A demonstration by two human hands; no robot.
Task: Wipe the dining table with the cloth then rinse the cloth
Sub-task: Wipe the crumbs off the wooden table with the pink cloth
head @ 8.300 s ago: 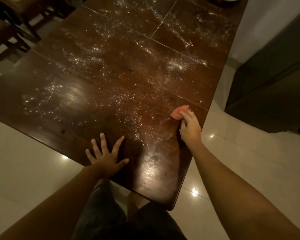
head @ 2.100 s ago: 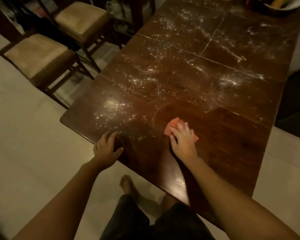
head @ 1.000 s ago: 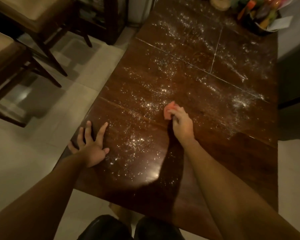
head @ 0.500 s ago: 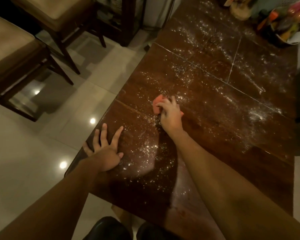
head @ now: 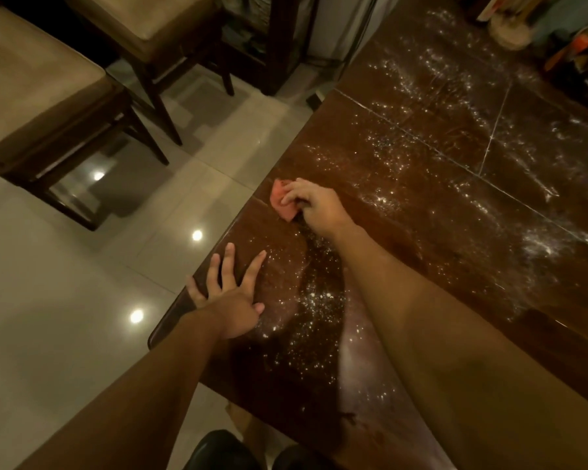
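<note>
A dark wooden dining table point(head: 421, 266) fills the right half of the head view, speckled with white powder over much of its top. A small pink cloth point(head: 280, 200) lies near the table's left edge, pressed down and gripped by my right hand point(head: 314, 206). My left hand point(head: 230, 293) rests flat on the table's near left edge with its fingers spread, holding nothing. White powder lies thick between my two arms and across the far right of the table.
Two dark wooden chairs with beige cushions point(head: 38, 89) stand on the pale tiled floor point(head: 65, 300) at the left. A bowl of colourful items point(head: 584, 62) and a round pale object point(head: 510, 32) sit at the table's far right end.
My right hand has slid the cloth leftward across the table to its left edge. My left hand stays planted on the near edge. The view has shifted left.
</note>
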